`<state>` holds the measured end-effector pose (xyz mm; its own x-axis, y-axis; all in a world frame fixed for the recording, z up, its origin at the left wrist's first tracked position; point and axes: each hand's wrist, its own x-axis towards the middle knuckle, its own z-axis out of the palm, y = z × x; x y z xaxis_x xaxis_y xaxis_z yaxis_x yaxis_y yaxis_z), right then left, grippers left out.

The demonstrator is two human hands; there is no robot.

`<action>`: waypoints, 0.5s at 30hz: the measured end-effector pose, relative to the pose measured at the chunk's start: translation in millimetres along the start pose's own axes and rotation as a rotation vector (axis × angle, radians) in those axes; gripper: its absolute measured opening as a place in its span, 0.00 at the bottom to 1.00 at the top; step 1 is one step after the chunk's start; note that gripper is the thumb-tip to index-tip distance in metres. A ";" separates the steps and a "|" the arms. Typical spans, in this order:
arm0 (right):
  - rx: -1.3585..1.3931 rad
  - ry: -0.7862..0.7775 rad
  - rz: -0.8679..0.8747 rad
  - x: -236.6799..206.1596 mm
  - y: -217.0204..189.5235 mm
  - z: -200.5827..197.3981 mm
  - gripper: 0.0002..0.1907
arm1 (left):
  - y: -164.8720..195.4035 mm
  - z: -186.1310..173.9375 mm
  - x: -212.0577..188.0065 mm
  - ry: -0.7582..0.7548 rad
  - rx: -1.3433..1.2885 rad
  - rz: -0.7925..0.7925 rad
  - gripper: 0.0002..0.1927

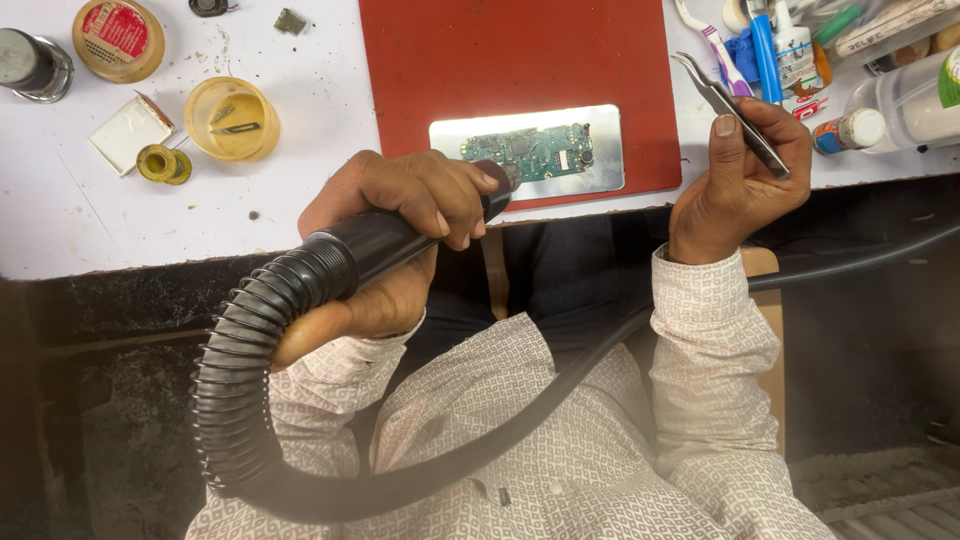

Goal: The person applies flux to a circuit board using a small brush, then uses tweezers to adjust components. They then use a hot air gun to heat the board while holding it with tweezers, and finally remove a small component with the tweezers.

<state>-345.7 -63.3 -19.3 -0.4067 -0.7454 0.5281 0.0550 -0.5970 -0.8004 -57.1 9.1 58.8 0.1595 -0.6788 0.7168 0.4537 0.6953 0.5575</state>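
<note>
My left hand (405, 225) grips the black handle of a hot-air tool (375, 243), whose ribbed black hose (235, 370) loops down past my lap. The tool's nozzle points at a small green circuit board (530, 150) lying on a shiny metal plate (605, 165), which rests on a red mat (500, 60). My right hand (745, 180) holds metal tweezers (725, 105) raised to the right of the board, their curved tips pointing up and left, away from it.
On the white bench at left sit round yellow tins (232, 118), a red-lidded tin (118, 38), a solder wire spool (163, 163) and a metal cup (32, 62). Bottles, tubes and a toothbrush (715, 45) crowd the right back corner. The bench edge runs just below the mat.
</note>
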 end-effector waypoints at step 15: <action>0.009 0.008 0.006 -0.8 0.6 -0.4 0.13 | 0.5 -0.1 -0.8 -0.001 0.034 -0.010 0.52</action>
<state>-345.7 -63.0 -20.3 -0.4132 -0.7471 0.5207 0.0658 -0.5948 -0.8012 -56.9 9.9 58.4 0.1544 -0.6855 0.7115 0.4250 0.6962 0.5785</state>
